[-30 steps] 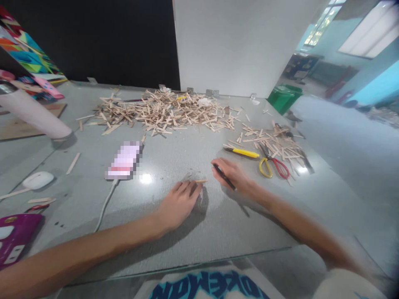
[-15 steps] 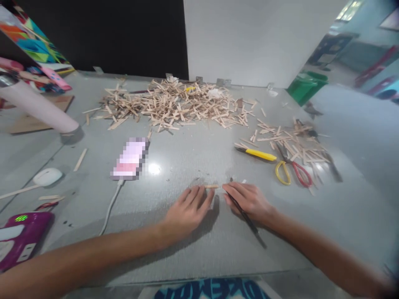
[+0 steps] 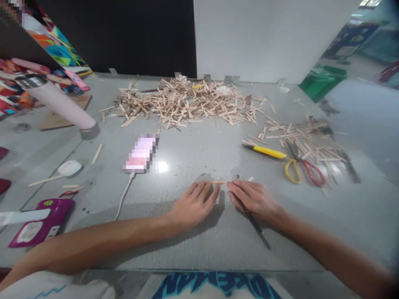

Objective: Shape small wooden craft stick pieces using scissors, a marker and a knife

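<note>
Left hand [image 3: 196,205]: fingers closed on the left end of a stick [image 3: 218,182], which lies between the hands, toward the desk's [image 3: 187,249] front edge. Right hand [image 3: 254,200]: pinches a dark tool [image 3: 254,220] slanting toward that edge; fingertips just beside the stick, contact unclear. Pile [image 3: 187,104]: along the back edge. Scissors [image 3: 302,165]: toward the right edge.

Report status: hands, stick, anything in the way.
Left hand holds short wooden stick. Right hand holds dark slim tool. Scissors and yellow-handled tool lie farther right, apart from both hands.
</note>
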{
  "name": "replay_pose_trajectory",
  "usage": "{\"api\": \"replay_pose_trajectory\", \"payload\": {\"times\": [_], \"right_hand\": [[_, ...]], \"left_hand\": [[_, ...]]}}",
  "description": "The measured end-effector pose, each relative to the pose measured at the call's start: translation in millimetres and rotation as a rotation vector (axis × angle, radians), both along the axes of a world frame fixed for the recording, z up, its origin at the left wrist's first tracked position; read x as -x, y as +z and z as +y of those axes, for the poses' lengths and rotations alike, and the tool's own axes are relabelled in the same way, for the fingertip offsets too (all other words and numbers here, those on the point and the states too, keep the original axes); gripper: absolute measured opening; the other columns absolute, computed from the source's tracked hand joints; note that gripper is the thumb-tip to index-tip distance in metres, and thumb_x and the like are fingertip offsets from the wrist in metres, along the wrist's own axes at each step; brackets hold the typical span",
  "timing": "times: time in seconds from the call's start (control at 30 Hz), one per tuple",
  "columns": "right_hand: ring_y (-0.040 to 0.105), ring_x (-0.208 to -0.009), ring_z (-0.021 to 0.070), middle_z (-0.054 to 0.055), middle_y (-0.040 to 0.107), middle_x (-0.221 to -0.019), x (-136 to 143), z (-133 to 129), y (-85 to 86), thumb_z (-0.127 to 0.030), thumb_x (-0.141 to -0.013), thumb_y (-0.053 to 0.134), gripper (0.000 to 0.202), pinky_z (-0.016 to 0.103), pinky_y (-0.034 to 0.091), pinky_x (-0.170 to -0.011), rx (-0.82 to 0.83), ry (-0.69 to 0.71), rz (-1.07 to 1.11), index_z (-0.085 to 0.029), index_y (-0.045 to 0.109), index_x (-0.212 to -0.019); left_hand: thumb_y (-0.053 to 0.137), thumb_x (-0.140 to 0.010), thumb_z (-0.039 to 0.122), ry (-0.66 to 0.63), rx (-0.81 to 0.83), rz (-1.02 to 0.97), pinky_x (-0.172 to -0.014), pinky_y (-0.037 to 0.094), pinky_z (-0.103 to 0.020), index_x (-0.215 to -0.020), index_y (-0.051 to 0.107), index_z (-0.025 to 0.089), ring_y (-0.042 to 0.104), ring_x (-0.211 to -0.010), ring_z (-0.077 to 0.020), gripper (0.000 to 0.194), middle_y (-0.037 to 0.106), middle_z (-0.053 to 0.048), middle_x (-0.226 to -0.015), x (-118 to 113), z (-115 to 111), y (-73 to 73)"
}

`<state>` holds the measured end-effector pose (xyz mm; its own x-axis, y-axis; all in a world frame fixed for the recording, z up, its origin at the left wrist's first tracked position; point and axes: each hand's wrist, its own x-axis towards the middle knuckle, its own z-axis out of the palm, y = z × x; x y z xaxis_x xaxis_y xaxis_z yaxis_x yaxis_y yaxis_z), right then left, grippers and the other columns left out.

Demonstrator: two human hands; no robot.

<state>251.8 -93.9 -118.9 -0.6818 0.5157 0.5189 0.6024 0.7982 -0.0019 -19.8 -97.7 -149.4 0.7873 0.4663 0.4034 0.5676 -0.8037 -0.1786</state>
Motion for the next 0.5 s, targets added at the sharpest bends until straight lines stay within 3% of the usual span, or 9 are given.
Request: {"api": "replay_pose_trajectory", "payload": {"times": [0.27, 0.5], "right_hand": [[0.083, -0.093, 0.0255, 0.014, 0.083, -0.109, 3.0, 5.0, -9.8, -0.008, -0.108, 0.059, 0.024, 0.036, 0.070, -0.077, -0.021, 0.002, 0.039, -0.013, 0.067, -0.130], [0.083, -0.095, 0.0248, 0.015, 0.082, -0.113, 1.6, 3.0, -3.7, -0.012, -0.110, 0.057, 0.023, 0.033, 0.069, -0.076, 0.025, -0.086, 0.072, -0.017, 0.067, -0.130]], "left_hand": [[0.057, -0.110, 0.021, -0.024, -0.012, -0.012, -0.101, 0.060, -0.051, -0.149, 0.057, 0.001, 0.075, -0.121, -0.0372, 0.044, 0.076, -0.026, -0.134, 0.5, 3.4, -3.3], [0.060, -0.109, 0.022, -0.009, -0.017, -0.045, -0.101, 0.061, -0.051, -0.152, 0.055, 0.004, 0.076, -0.121, -0.0364, 0.046, 0.077, -0.026, -0.133, -1.4, 4.1, -9.9]]}}
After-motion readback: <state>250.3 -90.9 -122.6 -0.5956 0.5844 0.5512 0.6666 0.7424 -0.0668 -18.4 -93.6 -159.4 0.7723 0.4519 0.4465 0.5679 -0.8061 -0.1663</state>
